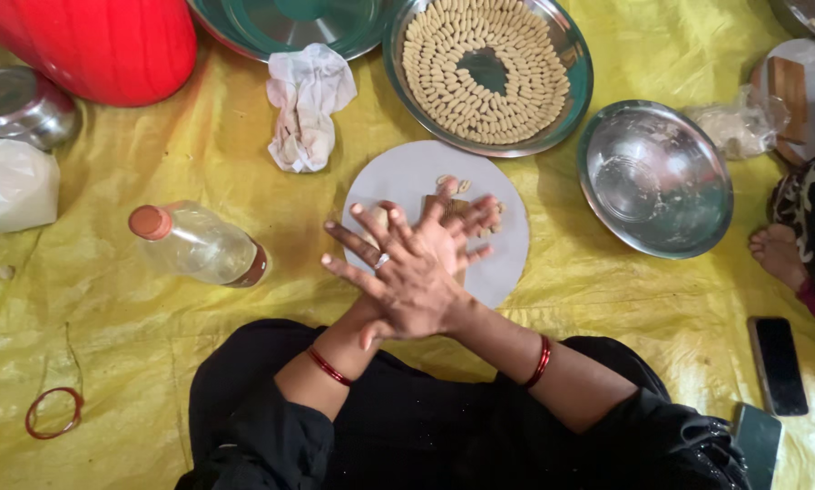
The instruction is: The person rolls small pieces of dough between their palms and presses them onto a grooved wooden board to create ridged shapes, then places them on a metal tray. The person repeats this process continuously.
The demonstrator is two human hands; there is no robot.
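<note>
Apparently dough [377, 218] lies pressed between crossed palms, fingers [348, 272] splayed apart above board [507, 263].

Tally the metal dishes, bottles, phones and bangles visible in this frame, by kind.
Metal plates and bowls fully in view: 3 (green-tinted plate, tray of dough pieces, empty bowl)
Plastic bottle: 1
Phones: 2
Red bangles on wrists: 2
Total: 8

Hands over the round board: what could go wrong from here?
1. The hands press together above the board; whatever is between them is hidden and might drop onto the yellow sheet.
2. The bottle lies on its side by the left elbow; a nudge could roll it.
3. The tray of shaped pieces sits close ahead; a forward reach may disturb them.
</note>
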